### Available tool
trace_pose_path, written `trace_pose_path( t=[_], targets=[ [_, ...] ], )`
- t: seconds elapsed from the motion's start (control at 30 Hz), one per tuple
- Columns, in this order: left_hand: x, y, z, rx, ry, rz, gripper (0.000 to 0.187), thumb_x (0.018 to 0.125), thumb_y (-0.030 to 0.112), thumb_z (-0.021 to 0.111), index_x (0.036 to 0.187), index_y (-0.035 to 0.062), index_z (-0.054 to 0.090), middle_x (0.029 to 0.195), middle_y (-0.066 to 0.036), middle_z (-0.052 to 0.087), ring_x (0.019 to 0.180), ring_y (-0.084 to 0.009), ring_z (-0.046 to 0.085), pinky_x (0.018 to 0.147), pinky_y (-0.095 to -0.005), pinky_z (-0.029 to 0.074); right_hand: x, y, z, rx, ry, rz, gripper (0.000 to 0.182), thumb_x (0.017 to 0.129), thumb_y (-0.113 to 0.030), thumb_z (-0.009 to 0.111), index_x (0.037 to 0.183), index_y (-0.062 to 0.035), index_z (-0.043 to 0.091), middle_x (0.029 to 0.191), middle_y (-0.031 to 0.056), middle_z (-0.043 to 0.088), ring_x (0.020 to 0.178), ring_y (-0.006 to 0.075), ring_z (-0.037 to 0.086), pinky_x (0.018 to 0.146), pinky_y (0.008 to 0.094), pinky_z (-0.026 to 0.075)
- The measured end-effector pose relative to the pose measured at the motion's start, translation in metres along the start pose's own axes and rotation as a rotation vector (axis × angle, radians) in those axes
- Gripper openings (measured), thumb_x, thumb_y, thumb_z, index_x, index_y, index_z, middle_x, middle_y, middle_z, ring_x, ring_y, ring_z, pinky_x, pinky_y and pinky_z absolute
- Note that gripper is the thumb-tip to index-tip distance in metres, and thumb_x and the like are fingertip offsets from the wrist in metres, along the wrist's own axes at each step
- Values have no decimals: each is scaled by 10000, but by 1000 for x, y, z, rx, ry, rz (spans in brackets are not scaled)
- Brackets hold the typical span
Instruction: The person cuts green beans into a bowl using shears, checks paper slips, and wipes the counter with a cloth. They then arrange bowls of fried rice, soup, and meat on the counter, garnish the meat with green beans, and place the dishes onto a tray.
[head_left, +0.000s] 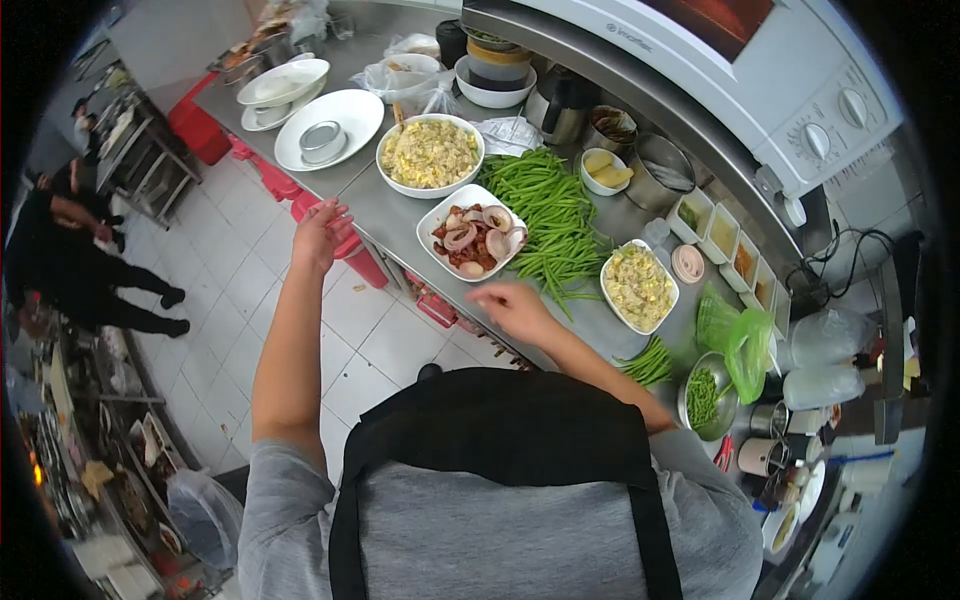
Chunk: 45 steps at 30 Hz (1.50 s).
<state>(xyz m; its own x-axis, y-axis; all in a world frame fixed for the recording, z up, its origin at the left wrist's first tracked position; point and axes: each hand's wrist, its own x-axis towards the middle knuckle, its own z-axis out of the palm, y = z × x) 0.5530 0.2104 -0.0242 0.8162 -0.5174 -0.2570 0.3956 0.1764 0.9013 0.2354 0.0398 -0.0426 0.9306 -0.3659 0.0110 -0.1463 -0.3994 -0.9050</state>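
Note:
My left hand is raised past the counter's front edge, below the white plate; its fingers are loosely bent and apart, with nothing visible in them. Just in front of the square white bowl is my right hand, slightly blurred, fingers loosely apart and holding nothing I can see. That bowl contains dark reddish meat pieces and sliced onion rings. Behind it stands a round bowl of fried rice with a utensil handle sticking out. Long green beans lie heaped to the right, beside a smaller square bowl of fried rice.
A white plate bears a round metal mould. Seasoning containers line the right back, under a white oven. A metal bowl of chopped beans sits near a green plastic bag. Another person stands at left.

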Motion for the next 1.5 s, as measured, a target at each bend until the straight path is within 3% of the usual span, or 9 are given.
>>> trace_pose_path(
  t=[0.03,0.13,0.23,0.37,0.7,0.9,1.2,1.4,1.5],
  targets=[
    [15,5,2,6,-34,-35,262,879,235,581,1062,73,488,986,-97,608,840,-204,610,719,-287,507,-6,-1,-1,80,-39,159,212,817,-150,574,1003,-67,634,664,73,587,520,141,544,514,288,441],
    [48,4,23,38,-81,-127,319,883,180,565,1124,48,404,964,-124,576,790,-223,603,667,-293,514,-1,4,1,387,550,327,151,802,-173,609,826,-25,628,621,82,589,521,177,563,513,300,449],
    [68,-9,43,148,-201,-224,434,846,192,603,1173,64,347,988,-136,560,758,-225,601,656,-317,506,35,4,-16,-209,783,289,219,760,-245,650,760,-28,622,612,109,605,540,229,590,528,335,474],
    [84,-21,52,223,-226,-299,483,813,185,626,1185,88,335,986,-119,560,734,-210,593,627,-327,481,63,-3,-27,-572,724,482,283,661,-337,682,708,-61,639,673,153,635,643,323,627,606,407,504],
    [89,-16,44,154,-257,-344,607,800,178,646,1277,93,279,992,-99,558,750,-198,594,610,-307,476,80,-93,-35,-712,667,440,213,701,-312,653,706,-99,639,610,115,611,598,293,616,544,401,480],
    [88,-9,42,171,-288,-342,633,799,166,650,1288,99,253,987,-95,560,757,-202,597,603,-304,479,93,-101,-36,-178,646,306,363,721,-404,666,735,-41,643,573,91,580,552,208,592,532,337,458],
    [85,-7,53,189,-400,-453,536,879,224,552,1277,106,213,1030,-204,578,846,-299,638,663,-367,531,25,-24,6,-117,560,592,328,796,-264,652,982,-15,545,620,104,584,543,175,565,509,278,443],
    [109,-27,62,19,-522,-519,721,833,92,528,1305,163,-13,1035,-256,543,867,-357,630,685,-416,552,31,-21,45,1086,476,527,458,887,-116,499,1246,-70,219,960,168,578,742,259,631,643,357,537],
    [107,-26,67,36,-513,-473,670,809,48,508,1320,123,80,1103,-248,527,904,-385,612,732,-433,554,41,-15,55,1128,597,469,495,876,-56,472,1282,-79,190,1072,202,532,821,295,627,704,363,546]
  ],
)
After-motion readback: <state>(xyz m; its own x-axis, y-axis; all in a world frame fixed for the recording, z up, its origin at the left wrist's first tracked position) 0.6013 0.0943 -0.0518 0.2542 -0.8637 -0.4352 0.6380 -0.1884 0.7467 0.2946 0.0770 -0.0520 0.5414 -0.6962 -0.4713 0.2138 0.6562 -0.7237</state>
